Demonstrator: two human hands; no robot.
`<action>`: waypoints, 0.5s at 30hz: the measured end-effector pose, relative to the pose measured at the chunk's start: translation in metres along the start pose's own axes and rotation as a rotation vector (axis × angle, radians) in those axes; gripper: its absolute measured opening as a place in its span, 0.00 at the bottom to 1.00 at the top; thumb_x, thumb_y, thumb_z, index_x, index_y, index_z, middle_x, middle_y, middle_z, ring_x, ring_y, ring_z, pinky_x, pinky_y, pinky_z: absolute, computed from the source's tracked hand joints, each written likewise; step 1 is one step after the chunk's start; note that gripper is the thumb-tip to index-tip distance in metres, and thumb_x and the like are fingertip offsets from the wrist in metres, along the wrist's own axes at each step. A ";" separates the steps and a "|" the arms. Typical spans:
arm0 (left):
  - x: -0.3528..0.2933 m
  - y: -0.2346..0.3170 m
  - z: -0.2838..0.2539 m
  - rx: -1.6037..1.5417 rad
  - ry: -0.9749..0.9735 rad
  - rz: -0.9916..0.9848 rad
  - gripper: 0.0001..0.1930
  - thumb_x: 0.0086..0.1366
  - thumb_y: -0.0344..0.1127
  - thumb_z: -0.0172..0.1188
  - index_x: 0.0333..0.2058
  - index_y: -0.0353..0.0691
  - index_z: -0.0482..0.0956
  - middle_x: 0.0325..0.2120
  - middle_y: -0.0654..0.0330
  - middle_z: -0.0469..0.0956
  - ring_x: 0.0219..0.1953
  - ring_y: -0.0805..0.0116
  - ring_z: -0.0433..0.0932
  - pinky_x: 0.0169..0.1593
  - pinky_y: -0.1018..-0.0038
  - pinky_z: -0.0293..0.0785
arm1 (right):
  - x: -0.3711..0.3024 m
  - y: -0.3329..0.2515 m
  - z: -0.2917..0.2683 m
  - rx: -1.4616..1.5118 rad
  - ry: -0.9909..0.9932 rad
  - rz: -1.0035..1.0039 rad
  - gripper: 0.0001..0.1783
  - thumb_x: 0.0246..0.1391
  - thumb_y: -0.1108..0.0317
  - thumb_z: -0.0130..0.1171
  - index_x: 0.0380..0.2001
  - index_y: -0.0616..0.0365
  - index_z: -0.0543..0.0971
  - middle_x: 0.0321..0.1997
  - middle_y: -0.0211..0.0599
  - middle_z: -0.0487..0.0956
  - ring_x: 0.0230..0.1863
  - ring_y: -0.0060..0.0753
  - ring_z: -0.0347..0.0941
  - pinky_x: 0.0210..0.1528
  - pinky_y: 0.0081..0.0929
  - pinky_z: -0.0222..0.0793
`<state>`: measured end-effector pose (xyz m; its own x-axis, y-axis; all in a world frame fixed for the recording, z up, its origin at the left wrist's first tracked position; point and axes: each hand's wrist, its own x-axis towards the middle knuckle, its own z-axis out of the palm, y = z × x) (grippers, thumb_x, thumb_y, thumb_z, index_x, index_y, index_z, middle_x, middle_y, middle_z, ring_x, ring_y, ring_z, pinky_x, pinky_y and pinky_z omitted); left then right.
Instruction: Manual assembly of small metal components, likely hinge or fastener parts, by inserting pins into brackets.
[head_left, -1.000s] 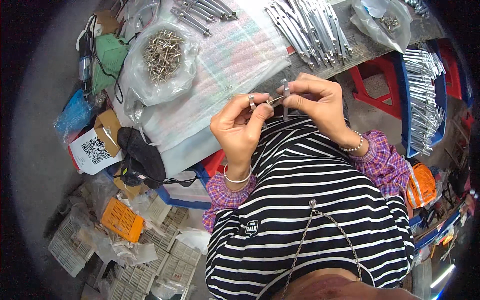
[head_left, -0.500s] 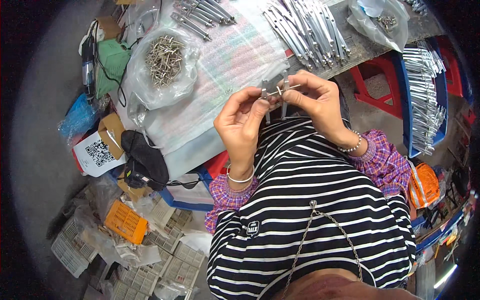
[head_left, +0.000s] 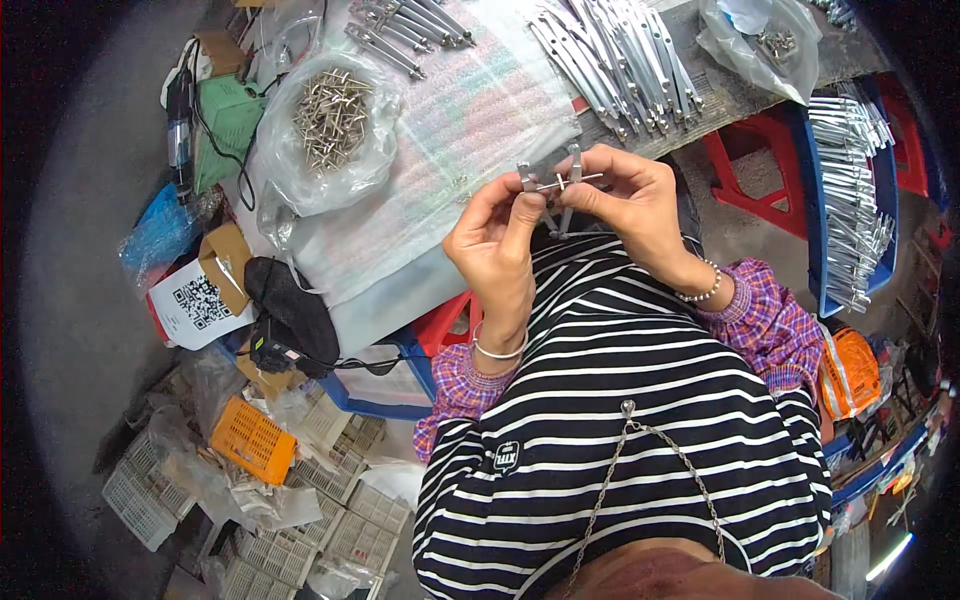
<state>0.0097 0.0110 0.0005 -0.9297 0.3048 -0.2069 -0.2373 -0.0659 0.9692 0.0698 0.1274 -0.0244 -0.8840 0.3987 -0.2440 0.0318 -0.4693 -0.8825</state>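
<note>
In front of my body, two narrow silvery metal bars are held at an angle to each other, their lower ends close together. My left hand (head_left: 497,245) pinches the left metal bar (head_left: 526,172) between thumb and fingers. My right hand (head_left: 635,205) is closed on the right metal bar (head_left: 574,163). A thin cross-shaped metal pin (head_left: 561,185) spans the gap between the bars, with its right end by my right fingers. Whether the pin sits in holes is too small to tell. My fingertips hide parts of both bars.
A clear bag of metal pins (head_left: 333,118) lies on the foam-covered table (head_left: 440,140). Finished-looking bar pairs (head_left: 410,25) and loose metal bars (head_left: 620,65) lie at the far side. A blue bin of bars (head_left: 848,210) and a red stool (head_left: 755,170) stand at the right.
My left hand has shifted slightly right and closer to my right hand. The lower ends of the bars have come nearer each other. My right hand has barely moved.
</note>
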 end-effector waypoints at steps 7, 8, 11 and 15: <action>0.000 0.004 0.004 0.014 -0.016 0.017 0.07 0.54 0.23 0.60 0.32 0.29 0.77 0.27 0.62 0.76 0.29 0.80 0.72 0.33 0.85 0.68 | 0.000 0.000 0.000 -0.008 0.021 -0.065 0.09 0.43 0.81 0.59 0.32 0.69 0.76 0.29 0.34 0.75 0.32 0.22 0.72 0.36 0.18 0.69; 0.001 0.001 0.001 0.013 -0.019 0.015 0.07 0.54 0.23 0.60 0.32 0.29 0.77 0.27 0.62 0.76 0.29 0.80 0.72 0.33 0.85 0.68 | 0.000 -0.001 0.000 -0.033 0.029 -0.083 0.09 0.42 0.81 0.59 0.32 0.69 0.77 0.29 0.34 0.75 0.31 0.22 0.72 0.36 0.17 0.69; 0.001 -0.003 -0.005 0.197 -0.099 0.084 0.07 0.53 0.23 0.61 0.32 0.30 0.77 0.25 0.63 0.75 0.27 0.81 0.71 0.31 0.87 0.66 | -0.003 -0.005 -0.003 -0.223 -0.016 -0.138 0.10 0.41 0.82 0.60 0.31 0.69 0.77 0.27 0.33 0.74 0.30 0.20 0.70 0.33 0.15 0.68; 0.001 0.003 0.001 0.130 -0.079 0.036 0.08 0.53 0.23 0.61 0.34 0.29 0.77 0.24 0.63 0.75 0.26 0.82 0.70 0.30 0.87 0.65 | 0.000 -0.005 -0.001 -0.164 0.017 -0.106 0.11 0.42 0.81 0.60 0.33 0.69 0.77 0.28 0.32 0.74 0.30 0.18 0.70 0.32 0.14 0.67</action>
<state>0.0081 0.0120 0.0033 -0.9105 0.3787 -0.1659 -0.1612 0.0443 0.9859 0.0700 0.1309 -0.0210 -0.8783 0.4533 -0.1516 0.0157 -0.2897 -0.9570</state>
